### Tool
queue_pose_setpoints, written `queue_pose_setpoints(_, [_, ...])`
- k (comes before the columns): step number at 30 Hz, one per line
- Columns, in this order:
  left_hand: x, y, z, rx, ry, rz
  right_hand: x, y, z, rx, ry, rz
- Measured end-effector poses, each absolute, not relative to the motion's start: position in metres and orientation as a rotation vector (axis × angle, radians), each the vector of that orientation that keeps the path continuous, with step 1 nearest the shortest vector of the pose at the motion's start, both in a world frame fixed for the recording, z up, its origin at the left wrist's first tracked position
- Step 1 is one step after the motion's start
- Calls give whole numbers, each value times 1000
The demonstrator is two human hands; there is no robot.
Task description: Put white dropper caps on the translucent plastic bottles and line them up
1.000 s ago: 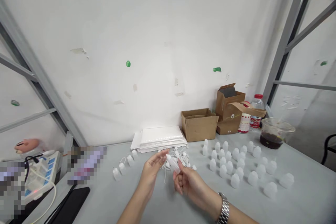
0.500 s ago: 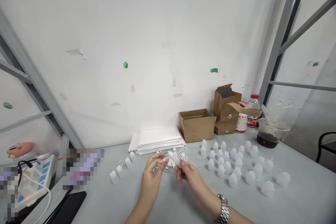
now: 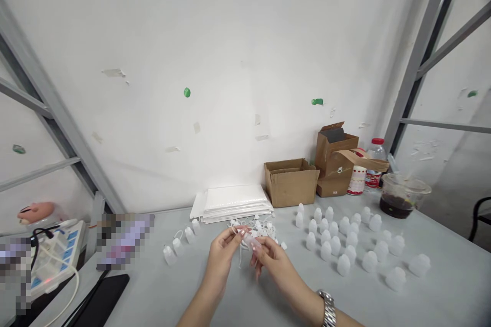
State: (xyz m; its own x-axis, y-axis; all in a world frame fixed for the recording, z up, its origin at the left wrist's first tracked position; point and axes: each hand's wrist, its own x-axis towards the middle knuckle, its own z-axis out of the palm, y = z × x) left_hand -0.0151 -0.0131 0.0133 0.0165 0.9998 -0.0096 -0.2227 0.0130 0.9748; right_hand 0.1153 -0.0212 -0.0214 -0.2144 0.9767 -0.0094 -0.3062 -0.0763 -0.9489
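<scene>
Between my hands is a small frosted, translucent shell (image 3: 251, 241), tilted. My right hand (image 3: 274, 257) grips its lower end between thumb and fingers. My left hand (image 3: 225, 251) pinches at the upper end, where a white cap and a thin cord partly show; the fingers hide the joint. Just behind the hands lies a loose pile of white corded caps (image 3: 264, 226). To the left, several capped frosted pieces (image 3: 169, 254) stand in a slanting row, one with a cord loop on top. Many similar frosted shells (image 3: 343, 264) stand on the right.
White padded envelopes (image 3: 236, 199) are stacked against the wall, beside an open cardboard box (image 3: 291, 186). Further right stand a brown paper bag (image 3: 333, 173), a red-capped bottle (image 3: 376, 153) and a bowl of dark liquid (image 3: 399, 204). A black phone-like slab (image 3: 103, 301) and power strip (image 3: 57, 260) are left.
The cap end has come closer to my left hand, whose fingers now pinch it at the shell. My right hand has shifted slightly lower. The whole view has swung a little left.
</scene>
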Motion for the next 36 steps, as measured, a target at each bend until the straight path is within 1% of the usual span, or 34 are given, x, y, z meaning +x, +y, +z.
queue_pose_setpoints(4, [-14, -14, 17, 998, 945, 1252, 119, -18, -19, -876, -1101, 1523])
queue_pose_setpoints(7, [-16, -14, 20, 971, 864, 1221, 121, -22, -12, -804, -1059, 1612])
queue_pose_setpoints(10, [-18, -12, 19, 973, 883, 1236, 121, -27, -8, -770, -1029, 1690])
queue_pose_setpoints(16, [-20, -10, 16, 994, 915, 1236, 117, -30, -16, -694, -994, 1875])
queue_pose_setpoints(18, [-19, -10, 16, 980, 929, 1233, 115, -28, -19, -734, -1022, 1839])
queue_pose_setpoints(22, [-17, -8, 13, 964, 970, 1237, 115, -22, -19, -871, -1089, 1603])
queue_pose_setpoints(24, [-17, -7, 10, 978, 971, 1236, 116, -21, -18, -889, -1087, 1573])
queue_pose_setpoints(26, [-17, -7, 8, 1001, 963, 1243, 118, -23, -17, -841, -1036, 1638])
queue_pose_setpoints(29, [-16, -9, 8, 1035, 955, 1242, 120, -25, -16, -718, -910, 1904])
queue_pose_setpoints(31, [-15, -10, 9, 1060, 960, 1226, 120, -26, -15, -710, -885, 1990])
queue_pose_setpoints(32, [-15, -11, 10, 1072, 971, 1225, 120, -26, -15, -736, -900, 1959])
queue_pose_setpoints(36, [-15, -10, 11, 1078, 1015, 1278, 120, -22, -13, -859, -1025, 1638])
